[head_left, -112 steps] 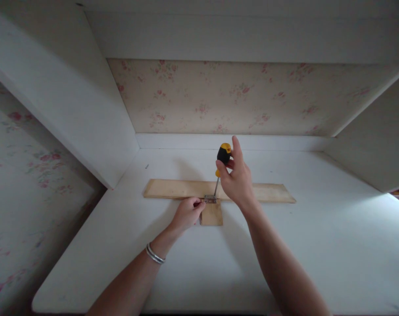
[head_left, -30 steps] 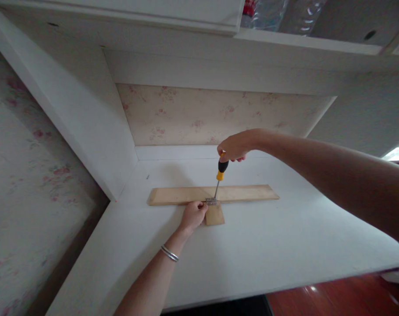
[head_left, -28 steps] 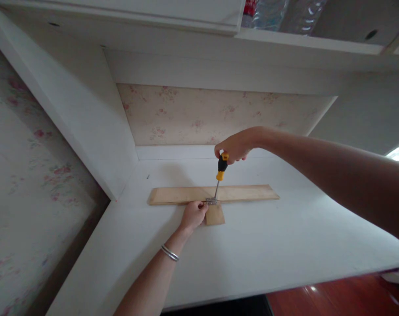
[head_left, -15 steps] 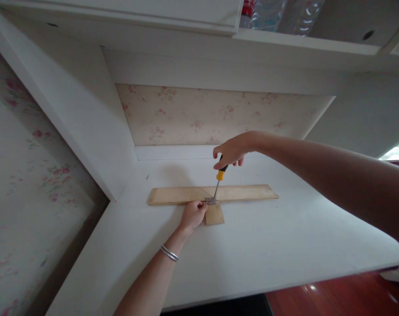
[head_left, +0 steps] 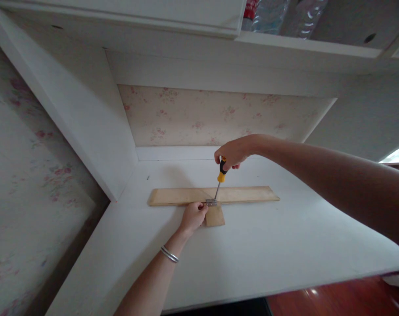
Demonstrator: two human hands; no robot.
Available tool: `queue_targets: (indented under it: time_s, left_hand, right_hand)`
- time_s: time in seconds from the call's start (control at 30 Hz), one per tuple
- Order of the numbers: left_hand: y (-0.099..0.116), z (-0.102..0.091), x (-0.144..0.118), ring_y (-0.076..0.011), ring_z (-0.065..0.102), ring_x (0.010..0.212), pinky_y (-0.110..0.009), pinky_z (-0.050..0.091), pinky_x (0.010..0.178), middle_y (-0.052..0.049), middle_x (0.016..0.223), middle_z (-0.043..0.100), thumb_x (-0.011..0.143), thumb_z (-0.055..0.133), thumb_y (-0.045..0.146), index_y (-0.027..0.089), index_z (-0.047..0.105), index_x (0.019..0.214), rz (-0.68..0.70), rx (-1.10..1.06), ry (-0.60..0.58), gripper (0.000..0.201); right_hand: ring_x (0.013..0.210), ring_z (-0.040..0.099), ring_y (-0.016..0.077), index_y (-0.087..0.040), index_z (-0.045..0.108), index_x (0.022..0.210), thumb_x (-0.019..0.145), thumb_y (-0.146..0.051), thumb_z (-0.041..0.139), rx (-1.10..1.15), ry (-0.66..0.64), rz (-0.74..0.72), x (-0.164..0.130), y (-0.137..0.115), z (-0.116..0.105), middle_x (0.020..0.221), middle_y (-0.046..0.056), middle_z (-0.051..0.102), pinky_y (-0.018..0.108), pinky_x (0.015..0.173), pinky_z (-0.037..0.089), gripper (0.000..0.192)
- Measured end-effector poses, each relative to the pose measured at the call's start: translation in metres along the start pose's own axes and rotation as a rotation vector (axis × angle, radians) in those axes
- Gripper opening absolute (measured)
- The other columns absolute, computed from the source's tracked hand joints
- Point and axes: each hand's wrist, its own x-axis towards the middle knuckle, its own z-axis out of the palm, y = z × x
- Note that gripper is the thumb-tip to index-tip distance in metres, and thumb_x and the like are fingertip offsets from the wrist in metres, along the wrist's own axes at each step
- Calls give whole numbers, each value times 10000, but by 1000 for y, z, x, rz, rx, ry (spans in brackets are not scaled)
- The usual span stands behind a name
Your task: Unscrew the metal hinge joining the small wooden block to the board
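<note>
Two wood pieces (head_left: pixel 242 194), one screwdriver (head_left: pixel 220 177)

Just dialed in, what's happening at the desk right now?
A person is working a small metal hinge where a long wooden strip meets a short wooden piece on the white desk. The right hand grips a yellow-and-black screwdriver from above, tip down on the hinge. The left hand rests beside the hinge, steadying it.
</note>
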Motion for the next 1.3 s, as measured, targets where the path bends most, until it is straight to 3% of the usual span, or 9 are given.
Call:
queue_targets:
  time_s: [0.1,0.23,0.37,0.53,0.7,0.83,1.0,1.2,1.3]
  left_hand:
    - [1,0,0,-90,468,432,-188,306,385,-12,599,581,829,505,376,146,610,751,7,11,2,264]
    - [1,0,0,-93,475,431,-194,300,388,-12,606,584,825,506,387,148,612,758,-3,23,5,271]
    - [3,0,-1,-92,481,445,-193,307,408,-12,603,588,823,513,388,150,611,752,-20,17,-1,267]
    - [4,-1,-1,-96,475,433,-203,301,402,-1,577,566,827,505,393,153,605,739,-19,17,-3,275]
    - [2,0,0,-97,480,437,-205,310,413,-3,572,568,829,511,397,147,620,757,-21,13,-10,282]
    - [2,0,0,-88,462,419,-195,299,403,2,557,556,828,515,408,149,606,722,-12,12,-3,294]
    - [3,0,-2,-92,458,419,-192,291,393,4,541,544,832,510,407,150,611,735,-13,6,-4,293]
    - [2,0,-1,-88,450,412,-197,287,400,9,542,543,833,503,412,155,605,724,-10,14,-1,297]
    - [0,1,0,-86,443,403,-202,289,400,10,549,544,834,499,411,157,607,729,-5,25,1,295]
  right_hand:
    - [748,640,204,-218,501,1249,716,-452,689,82,27,-8,1,2,2,999,82,666,302,613,463,612]
    - [646,640,207,-127,606,1065,843,-512,498,50,-16,124,2,4,3,780,95,672,334,610,464,457]
    - [741,647,204,-223,503,1232,722,-331,697,92,-32,-50,1,5,3,956,71,679,300,606,466,557]
    - [683,651,222,-156,576,1145,815,-520,550,119,-59,77,4,6,4,862,102,682,347,631,466,492]
    - [813,639,235,-274,532,1225,666,-390,759,41,20,-76,5,7,5,1011,62,671,331,660,449,614]
    - [715,648,234,-206,610,1113,780,-550,602,107,-17,82,5,5,4,852,84,684,367,672,449,478]
    - [747,639,226,-240,593,1131,668,-365,758,99,12,-38,3,3,3,906,55,677,336,645,453,507]
    - [704,639,229,-188,595,1095,769,-405,649,83,-61,35,4,5,4,877,89,671,354,626,470,395]
    - [770,633,230,-247,543,1179,653,-327,772,83,-60,-54,4,5,5,1001,73,661,333,628,467,579]
